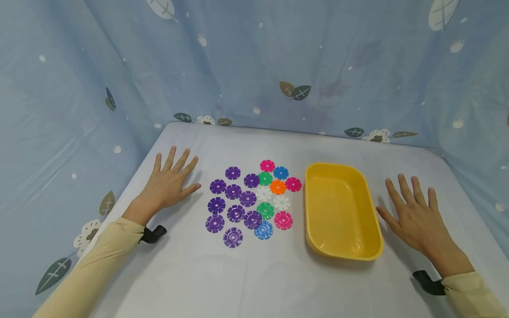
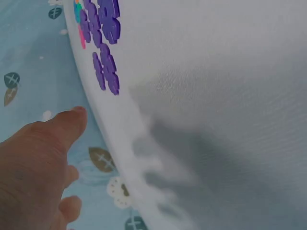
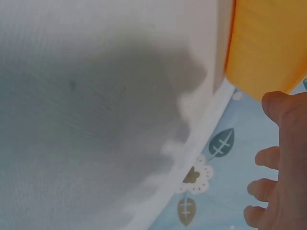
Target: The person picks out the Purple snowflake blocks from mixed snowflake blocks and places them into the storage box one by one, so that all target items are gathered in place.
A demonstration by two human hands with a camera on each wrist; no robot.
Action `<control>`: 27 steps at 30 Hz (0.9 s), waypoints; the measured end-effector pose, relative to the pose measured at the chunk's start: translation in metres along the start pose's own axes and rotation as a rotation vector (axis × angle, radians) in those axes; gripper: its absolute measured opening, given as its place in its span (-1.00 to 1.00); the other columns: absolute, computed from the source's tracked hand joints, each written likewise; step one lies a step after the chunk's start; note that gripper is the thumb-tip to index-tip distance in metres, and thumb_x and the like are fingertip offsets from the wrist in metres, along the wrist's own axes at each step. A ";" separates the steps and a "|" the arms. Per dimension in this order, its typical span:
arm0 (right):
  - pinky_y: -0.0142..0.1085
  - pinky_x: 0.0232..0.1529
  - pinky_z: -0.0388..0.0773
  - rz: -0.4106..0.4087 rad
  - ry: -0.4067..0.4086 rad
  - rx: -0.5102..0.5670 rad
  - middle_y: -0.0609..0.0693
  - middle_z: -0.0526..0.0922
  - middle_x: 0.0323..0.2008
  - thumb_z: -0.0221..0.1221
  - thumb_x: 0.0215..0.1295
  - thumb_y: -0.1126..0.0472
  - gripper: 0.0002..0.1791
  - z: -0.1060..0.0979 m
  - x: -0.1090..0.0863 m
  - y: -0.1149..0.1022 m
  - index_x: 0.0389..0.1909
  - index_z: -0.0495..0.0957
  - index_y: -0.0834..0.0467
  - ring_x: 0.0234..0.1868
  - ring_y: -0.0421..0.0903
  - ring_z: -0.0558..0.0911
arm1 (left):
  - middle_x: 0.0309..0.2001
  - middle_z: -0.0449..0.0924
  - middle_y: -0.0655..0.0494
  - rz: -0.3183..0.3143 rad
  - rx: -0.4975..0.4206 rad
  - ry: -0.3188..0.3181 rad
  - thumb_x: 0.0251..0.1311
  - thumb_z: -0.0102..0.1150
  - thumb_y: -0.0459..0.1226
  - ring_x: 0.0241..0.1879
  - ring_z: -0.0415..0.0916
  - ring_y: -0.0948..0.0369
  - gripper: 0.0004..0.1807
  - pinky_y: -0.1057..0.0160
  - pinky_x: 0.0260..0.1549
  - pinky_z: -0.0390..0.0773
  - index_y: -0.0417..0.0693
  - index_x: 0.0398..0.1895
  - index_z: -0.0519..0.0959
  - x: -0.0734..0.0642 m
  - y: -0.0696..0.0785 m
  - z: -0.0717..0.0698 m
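In the head view my left hand (image 1: 165,185) is spread over the table's left side, palm down, holding nothing. To its right lie several purple notched plastic discs (image 1: 233,191), partly overlapping. A mixed group beside them has pink (image 1: 283,220), green (image 1: 265,210), blue (image 1: 263,230), white (image 1: 281,202) and orange discs (image 1: 278,187). Right of the discs stands a yellow rectangular tub (image 1: 336,212) with nothing in it. Beyond the tub's right edge is my right hand (image 1: 417,221), fingers spread and holding nothing. Both hands cast shadows on the white cloth in the wrist views.
A white cloth (image 1: 222,282) covers the table. Blue curtains (image 1: 254,66) with leaf and flower prints hang behind and at both sides. A black curved piece (image 1: 153,234) sits at the left wrist, and a similar black piece (image 1: 428,282) at the right one.
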State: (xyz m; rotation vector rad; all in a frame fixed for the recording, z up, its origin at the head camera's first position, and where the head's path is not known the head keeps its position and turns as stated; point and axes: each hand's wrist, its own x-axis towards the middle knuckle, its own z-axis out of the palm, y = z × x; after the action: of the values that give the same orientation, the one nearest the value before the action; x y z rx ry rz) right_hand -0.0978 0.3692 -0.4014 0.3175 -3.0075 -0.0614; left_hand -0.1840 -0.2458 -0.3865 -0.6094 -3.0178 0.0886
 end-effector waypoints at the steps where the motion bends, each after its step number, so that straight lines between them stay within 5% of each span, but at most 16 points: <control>1: 0.23 0.35 -0.62 0.008 -0.001 0.017 0.34 -0.31 0.54 0.02 0.47 -0.19 -0.06 0.000 0.000 -0.001 0.60 -0.22 0.17 0.51 0.33 -0.39 | 0.58 -0.18 -0.17 -0.003 -0.010 -0.001 0.36 0.02 0.20 0.52 -0.52 -0.20 -0.12 -0.38 0.34 -0.42 -0.05 0.59 0.07 -0.001 0.000 -0.001; 3: 0.24 0.37 -0.55 0.028 0.002 0.071 0.38 -0.29 0.53 0.03 0.47 -0.16 -0.06 -0.001 -0.002 -0.003 0.59 -0.21 0.21 0.51 0.36 -0.36 | 0.58 -0.18 -0.18 -0.008 -0.034 -0.002 0.36 0.03 0.19 0.52 -0.53 -0.19 -0.12 -0.39 0.34 -0.40 -0.06 0.58 0.08 -0.003 0.001 -0.002; 6: 0.35 0.36 -0.19 0.064 0.048 0.195 0.47 -0.11 0.49 0.10 0.45 -0.07 -0.10 -0.003 -0.003 -0.007 0.56 -0.09 0.29 0.47 0.47 -0.09 | 0.57 -0.16 -0.19 -0.010 -0.073 0.013 0.37 0.04 0.17 0.52 -0.51 -0.20 -0.15 -0.38 0.34 -0.40 -0.08 0.57 0.12 -0.006 0.002 -0.003; 10: 0.41 0.06 0.32 0.117 0.120 0.346 0.51 0.26 0.30 0.14 0.44 0.01 -0.23 -0.006 -0.005 -0.014 0.47 0.12 0.37 0.19 0.50 0.35 | 0.56 -0.11 -0.21 -0.008 -0.113 0.048 0.37 0.06 0.15 0.52 -0.41 -0.24 -0.17 -0.38 0.34 -0.35 -0.10 0.54 0.17 -0.009 0.004 -0.004; 14: 0.12 -0.24 0.63 0.149 0.169 0.465 0.43 0.53 0.03 0.14 0.46 0.06 -0.37 -0.009 -0.004 -0.023 0.35 0.28 0.38 -0.12 0.34 0.59 | 0.54 -0.05 -0.23 0.007 -0.163 0.078 0.36 0.10 0.14 0.51 -0.29 -0.28 -0.19 -0.39 0.35 -0.23 -0.13 0.52 0.22 -0.014 0.010 -0.007; 19: -0.34 -0.60 0.58 0.189 0.166 0.643 0.30 0.61 -0.19 0.11 0.49 0.05 -0.49 -0.012 -0.003 -0.033 0.24 0.39 0.35 -0.51 -0.01 0.66 | 0.49 0.09 -0.29 0.055 -0.199 0.148 0.34 0.17 0.08 0.49 -0.09 -0.28 -0.22 -0.38 0.32 -0.02 -0.18 0.47 0.30 -0.020 0.020 -0.012; 27: -0.28 -0.71 0.56 0.287 0.147 0.776 0.24 0.59 -0.32 0.11 0.48 -0.01 -0.53 -0.010 0.001 -0.050 0.12 0.45 0.32 -0.69 -0.08 0.58 | 0.37 0.33 -0.25 0.139 -0.285 0.278 0.28 0.27 -0.02 0.31 0.31 -0.23 -0.28 -0.28 0.14 0.40 -0.18 0.41 0.38 -0.032 0.042 -0.022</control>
State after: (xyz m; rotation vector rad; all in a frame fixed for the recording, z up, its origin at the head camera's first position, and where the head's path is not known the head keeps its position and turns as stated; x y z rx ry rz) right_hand -0.0872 0.3194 -0.3937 -0.0576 -2.7520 1.1052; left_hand -0.1369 -0.2184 -0.3688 -0.7798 -2.7341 -0.3933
